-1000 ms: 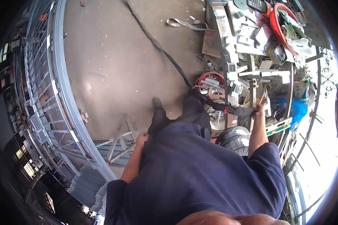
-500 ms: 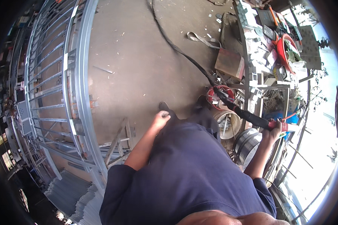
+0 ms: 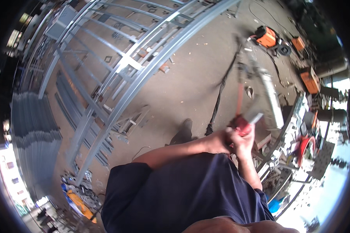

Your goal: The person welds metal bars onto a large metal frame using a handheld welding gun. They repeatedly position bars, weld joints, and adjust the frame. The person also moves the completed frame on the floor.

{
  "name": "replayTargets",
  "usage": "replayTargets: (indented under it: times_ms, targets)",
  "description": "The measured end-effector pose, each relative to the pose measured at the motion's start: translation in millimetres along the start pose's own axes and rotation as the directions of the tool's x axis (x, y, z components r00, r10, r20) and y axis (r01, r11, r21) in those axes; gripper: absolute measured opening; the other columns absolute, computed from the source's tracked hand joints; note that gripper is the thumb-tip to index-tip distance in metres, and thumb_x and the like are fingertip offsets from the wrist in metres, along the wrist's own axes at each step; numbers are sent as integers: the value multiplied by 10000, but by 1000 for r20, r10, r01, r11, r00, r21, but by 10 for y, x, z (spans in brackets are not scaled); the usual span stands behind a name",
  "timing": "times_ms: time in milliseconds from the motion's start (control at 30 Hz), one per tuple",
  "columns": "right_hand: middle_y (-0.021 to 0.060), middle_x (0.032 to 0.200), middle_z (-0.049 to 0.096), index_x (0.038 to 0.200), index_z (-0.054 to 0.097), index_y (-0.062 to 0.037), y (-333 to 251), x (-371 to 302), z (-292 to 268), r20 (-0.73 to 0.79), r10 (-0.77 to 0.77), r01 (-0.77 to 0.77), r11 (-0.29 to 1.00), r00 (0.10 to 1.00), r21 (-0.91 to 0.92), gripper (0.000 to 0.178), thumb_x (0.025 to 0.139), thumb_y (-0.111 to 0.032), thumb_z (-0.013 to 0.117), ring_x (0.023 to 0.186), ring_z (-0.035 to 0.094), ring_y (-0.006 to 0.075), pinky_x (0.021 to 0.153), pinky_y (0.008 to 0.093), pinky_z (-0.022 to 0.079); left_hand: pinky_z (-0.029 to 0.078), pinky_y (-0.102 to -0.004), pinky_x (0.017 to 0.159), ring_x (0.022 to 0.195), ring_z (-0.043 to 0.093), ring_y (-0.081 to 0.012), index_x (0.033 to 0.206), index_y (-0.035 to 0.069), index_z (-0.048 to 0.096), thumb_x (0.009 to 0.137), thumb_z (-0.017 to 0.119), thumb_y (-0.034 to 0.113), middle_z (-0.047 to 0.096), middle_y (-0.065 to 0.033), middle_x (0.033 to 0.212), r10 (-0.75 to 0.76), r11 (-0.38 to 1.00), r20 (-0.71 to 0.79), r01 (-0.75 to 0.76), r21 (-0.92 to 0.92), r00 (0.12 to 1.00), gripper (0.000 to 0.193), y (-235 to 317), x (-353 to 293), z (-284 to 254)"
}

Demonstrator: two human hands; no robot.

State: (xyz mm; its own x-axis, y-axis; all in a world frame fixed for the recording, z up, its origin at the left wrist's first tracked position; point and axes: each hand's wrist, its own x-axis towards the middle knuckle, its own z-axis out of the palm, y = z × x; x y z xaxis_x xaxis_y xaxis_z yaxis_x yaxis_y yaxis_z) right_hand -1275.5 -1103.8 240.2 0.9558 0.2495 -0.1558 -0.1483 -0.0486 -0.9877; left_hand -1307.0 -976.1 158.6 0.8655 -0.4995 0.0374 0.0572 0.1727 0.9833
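Both hands (image 3: 231, 140) grip a red-handled tool (image 3: 243, 123) just above them.

Both hands, left hand (image 3: 216, 141) and right hand (image 3: 241, 141), together on a red tool (image 3: 243, 124) above concrete floor (image 3: 190, 81).

Both hands, well apart before, now meet: left hand (image 3: 217, 140) and right hand (image 3: 241, 140) grip the red-handled tool (image 3: 244, 125).

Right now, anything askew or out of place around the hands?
Nothing clearly damaged. Both hands, left hand and right hand, meet at a red-handled tool, blurred. A black cable trails loose across the concrete floor, which is littered with small scraps. The curved metal frame looks intact.
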Motion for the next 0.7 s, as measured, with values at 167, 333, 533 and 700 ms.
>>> replayTargets:
  times_ms: [167,333,533,700]
  targets:
    - [195,1308,627,1365,559,-1,-126,105,550,766,-303,663,720,567,-206,713,861,-447,796,1237,574,371,1075,466,442,544,-365,831,924,658,-193,1096,9,628,855,805,124,665,-61,968,151,974,-620,-223,-39,770,321,219,-966,12]
    - [217,1383,583,1476,491,-61,640,-292,688,944,-72,406,911,323,-69,814,833,-432,827,1242,581,381,1053,457,477,515,-403,852,779,633,-207,1050,68,565,884,687,123,617,-49,837,143,821,-794,-519,-239,591,213,379,-1929,263]
    - [105,1001,706,1158,668,-113,954,-272,880,946,-286,683,723,151,109,505,716,-244,875,959,678,344,823,452,551,484,-425,893,714,603,-187,1117,94,540,877,716,118,581,-17,771,345,554,-899,-831,-36,269,298,873,-2714,733]
    - [78,887,701,942,683,-115,1297,183,825,936,-226,810,579,269,-93,304,688,-186,835,881,679,338,790,447,543,479,-368,874,731,590,-141,1125,105,538,914,732,147,564,11,785,458,428,-888,-886,175,46,290,1162,-3258,1037]
